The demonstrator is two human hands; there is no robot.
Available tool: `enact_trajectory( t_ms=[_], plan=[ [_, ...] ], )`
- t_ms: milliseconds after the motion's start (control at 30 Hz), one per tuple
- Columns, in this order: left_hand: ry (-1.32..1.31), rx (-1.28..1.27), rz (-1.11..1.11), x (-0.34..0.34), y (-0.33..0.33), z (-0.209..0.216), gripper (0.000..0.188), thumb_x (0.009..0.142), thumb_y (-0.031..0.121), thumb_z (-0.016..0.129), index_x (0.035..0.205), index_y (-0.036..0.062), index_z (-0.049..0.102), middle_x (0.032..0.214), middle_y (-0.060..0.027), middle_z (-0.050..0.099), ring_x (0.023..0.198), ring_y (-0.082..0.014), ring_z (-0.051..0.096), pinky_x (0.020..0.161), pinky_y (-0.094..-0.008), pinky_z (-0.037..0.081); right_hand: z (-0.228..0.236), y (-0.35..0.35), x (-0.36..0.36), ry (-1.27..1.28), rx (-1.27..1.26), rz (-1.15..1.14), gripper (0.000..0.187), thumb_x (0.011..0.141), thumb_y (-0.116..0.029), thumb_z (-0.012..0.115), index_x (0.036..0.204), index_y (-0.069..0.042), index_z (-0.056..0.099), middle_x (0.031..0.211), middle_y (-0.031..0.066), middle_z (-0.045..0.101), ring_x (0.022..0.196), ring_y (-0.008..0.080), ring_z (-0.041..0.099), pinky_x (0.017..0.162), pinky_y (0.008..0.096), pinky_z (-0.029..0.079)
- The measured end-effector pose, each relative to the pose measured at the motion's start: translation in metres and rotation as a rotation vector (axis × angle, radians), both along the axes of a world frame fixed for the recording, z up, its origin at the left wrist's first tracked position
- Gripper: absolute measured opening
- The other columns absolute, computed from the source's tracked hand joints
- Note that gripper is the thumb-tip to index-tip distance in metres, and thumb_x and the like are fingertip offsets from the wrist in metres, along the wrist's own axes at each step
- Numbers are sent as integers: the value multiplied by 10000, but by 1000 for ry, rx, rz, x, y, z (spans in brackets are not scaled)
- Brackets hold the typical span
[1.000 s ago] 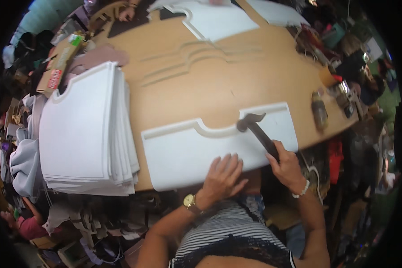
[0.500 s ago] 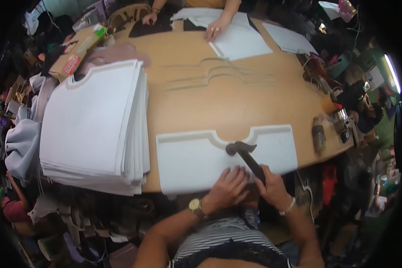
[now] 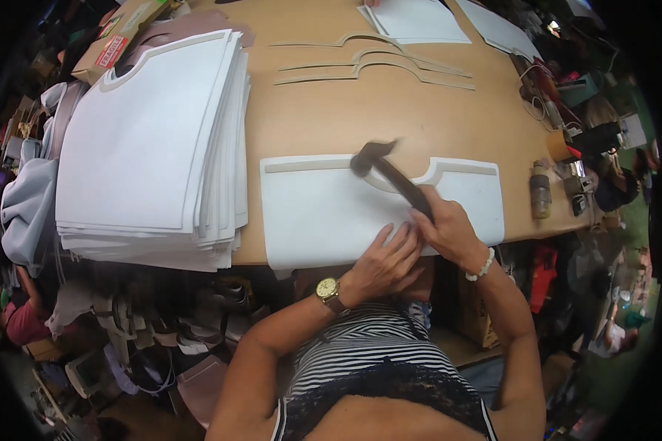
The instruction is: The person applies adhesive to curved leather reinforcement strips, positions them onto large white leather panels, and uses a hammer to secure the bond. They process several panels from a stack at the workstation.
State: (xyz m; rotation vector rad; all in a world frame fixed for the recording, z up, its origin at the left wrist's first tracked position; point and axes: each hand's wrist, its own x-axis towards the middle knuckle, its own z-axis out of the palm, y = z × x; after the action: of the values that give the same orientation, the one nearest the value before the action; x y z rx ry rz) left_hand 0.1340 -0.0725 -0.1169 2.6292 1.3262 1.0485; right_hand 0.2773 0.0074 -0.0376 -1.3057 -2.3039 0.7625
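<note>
My right hand (image 3: 447, 224) grips the handle of a hammer (image 3: 397, 178). The hammer's dark head is over the left corner of the curved notch in a white sheet (image 3: 316, 213); whether it touches cannot be told. A beige strip (image 3: 309, 167) runs along the sheet's far edge and round the notch. My left hand (image 3: 385, 266), wearing a watch (image 3: 327, 289) on its wrist, rests on the sheet's near edge with fingers stretched out, close beside my right hand.
A tall stack of white notched sheets (image 3: 143, 147) stands to the left. Several thin curved strips (image 3: 375, 70) lie farther back on the table (image 3: 324, 117). A bottle (image 3: 541, 191) stands at the right, a cardboard box (image 3: 114, 44) at the back left. A co-worker's fingertips touch white sheets (image 3: 423, 22) at the far edge.
The hammer head has shifted left along the notch. My left hand stays on the near edge. The whole view has tilted downward, so the co-worker's arms have mostly left the picture.
</note>
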Motion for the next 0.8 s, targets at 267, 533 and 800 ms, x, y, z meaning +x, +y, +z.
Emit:
enact_trajectory(
  t_ms=[267,533,800],
  plan=[
    [-63,-9,-34,3,4,-7,515,756,351,661,1118,-9,602,1136,-164,589,1083,-296,547,914,-440,426,-1,23,-29,-40,24,134,314,875,-241,598,1091,-40,493,629,198,582,601,395,596,539,446,450],
    [-76,48,-19,5,-2,-13,515,751,356,648,1108,-12,615,1093,-144,597,1079,-297,551,930,-455,425,-6,37,-87,-142,99,356,297,880,-257,587,1083,-62,491,677,204,603,631,409,596,563,469,454],
    [-49,19,-60,5,2,-18,555,776,378,630,1165,-15,574,1140,-162,573,1104,-306,533,962,-458,401,-2,38,-109,-225,41,375,322,879,-269,583,1100,-60,476,704,215,610,648,424,594,585,471,466]
  ],
)
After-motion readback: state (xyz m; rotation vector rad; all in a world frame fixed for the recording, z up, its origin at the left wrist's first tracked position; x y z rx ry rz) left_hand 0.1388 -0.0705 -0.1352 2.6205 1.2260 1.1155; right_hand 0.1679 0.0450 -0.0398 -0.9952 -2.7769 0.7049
